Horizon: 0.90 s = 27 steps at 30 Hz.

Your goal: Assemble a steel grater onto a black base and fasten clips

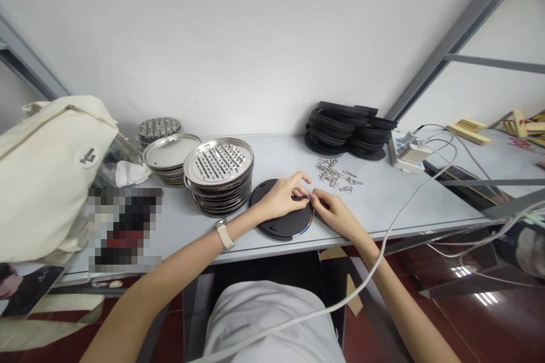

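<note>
A round metal tray fitted with a black rubber rim [279, 224] lies upside down on the grey table, close to the front edge. My left hand [284, 195] rests on top of it, fingers curled and pressing near its right edge. My right hand [334, 211] meets it there, fingertips pinched on a small metal piece at the rim; I cannot make out exactly what it is. A loose heap of small metal hooks [336, 174] lies just behind my hands.
Stacks of perforated metal trays [219, 172] and plain trays [170, 155] stand at the left. Black rubber rings [347, 127] are piled at the back. A cream bag [46, 170] sits far left. A white power strip [409, 153] and cables run at the right.
</note>
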Each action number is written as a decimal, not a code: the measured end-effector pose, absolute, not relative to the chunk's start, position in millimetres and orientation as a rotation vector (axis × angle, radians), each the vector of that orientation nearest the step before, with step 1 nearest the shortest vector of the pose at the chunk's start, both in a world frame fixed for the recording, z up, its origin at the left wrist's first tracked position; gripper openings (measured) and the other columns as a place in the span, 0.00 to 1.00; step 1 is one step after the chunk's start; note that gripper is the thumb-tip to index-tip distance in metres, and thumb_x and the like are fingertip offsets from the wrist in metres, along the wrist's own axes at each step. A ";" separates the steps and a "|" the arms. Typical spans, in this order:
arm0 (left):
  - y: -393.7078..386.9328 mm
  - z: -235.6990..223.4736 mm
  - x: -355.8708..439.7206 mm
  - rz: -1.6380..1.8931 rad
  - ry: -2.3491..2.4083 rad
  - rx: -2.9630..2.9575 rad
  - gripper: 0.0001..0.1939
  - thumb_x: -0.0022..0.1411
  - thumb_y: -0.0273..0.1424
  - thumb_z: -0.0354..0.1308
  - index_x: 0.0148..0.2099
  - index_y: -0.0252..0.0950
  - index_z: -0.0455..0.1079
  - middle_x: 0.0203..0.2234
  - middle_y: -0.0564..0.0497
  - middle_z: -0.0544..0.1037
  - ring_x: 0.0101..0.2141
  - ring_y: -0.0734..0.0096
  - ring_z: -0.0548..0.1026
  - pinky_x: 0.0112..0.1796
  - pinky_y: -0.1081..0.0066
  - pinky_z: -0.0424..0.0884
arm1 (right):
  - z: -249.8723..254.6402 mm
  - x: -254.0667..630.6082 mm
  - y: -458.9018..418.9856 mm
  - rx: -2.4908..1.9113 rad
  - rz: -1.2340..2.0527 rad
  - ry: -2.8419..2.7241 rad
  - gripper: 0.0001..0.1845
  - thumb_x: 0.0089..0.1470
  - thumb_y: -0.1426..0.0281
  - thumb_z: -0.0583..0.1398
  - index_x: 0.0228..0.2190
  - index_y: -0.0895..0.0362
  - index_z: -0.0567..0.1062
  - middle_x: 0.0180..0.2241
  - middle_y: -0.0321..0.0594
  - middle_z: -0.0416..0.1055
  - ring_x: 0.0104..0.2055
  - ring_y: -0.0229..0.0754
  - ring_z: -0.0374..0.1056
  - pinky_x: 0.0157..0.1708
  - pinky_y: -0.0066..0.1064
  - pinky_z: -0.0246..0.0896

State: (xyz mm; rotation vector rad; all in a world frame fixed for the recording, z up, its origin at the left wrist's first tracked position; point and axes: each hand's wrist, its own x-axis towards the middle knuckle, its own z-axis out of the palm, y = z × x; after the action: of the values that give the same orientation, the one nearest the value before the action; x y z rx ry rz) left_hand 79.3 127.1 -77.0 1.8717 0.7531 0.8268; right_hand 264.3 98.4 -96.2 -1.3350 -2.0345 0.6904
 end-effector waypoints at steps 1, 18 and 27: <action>127.3 -77.1 79.2 0.829 0.763 1.876 0.19 0.53 0.24 0.58 0.48 0.38 0.63 0.34 0.51 0.79 0.35 0.73 0.77 0.38 0.73 0.71 | -95.9 263.8 98.5 -1.338 0.681 -2.036 0.18 0.61 0.62 0.49 0.22 0.55 0.55 0.19 0.30 0.51 0.22 0.35 0.49 0.23 0.28 0.46; 127.2 -75.8 79.8 0.839 0.849 2.034 0.12 0.53 0.26 0.58 0.42 0.36 0.67 0.33 0.53 0.75 0.32 0.75 0.73 0.36 0.75 0.70 | -93.0 260.1 97.9 -1.305 0.690 -2.052 0.15 0.64 0.63 0.47 0.28 0.55 0.64 0.24 0.35 0.63 0.28 0.39 0.60 0.30 0.29 0.54; 129.0 -77.0 80.0 0.861 0.776 1.986 0.10 0.53 0.25 0.58 0.40 0.35 0.67 0.28 0.55 0.74 0.30 0.76 0.72 0.34 0.76 0.69 | -96.7 262.8 98.4 -1.287 0.706 -2.064 0.16 0.63 0.61 0.48 0.25 0.54 0.58 0.21 0.31 0.57 0.24 0.37 0.55 0.27 0.29 0.51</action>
State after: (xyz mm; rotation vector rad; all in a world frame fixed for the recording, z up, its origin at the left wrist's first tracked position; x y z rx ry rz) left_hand 80.0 129.0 -77.0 1.9860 0.7758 0.8613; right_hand 262.8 98.4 -96.7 -1.2871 -2.0644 0.7059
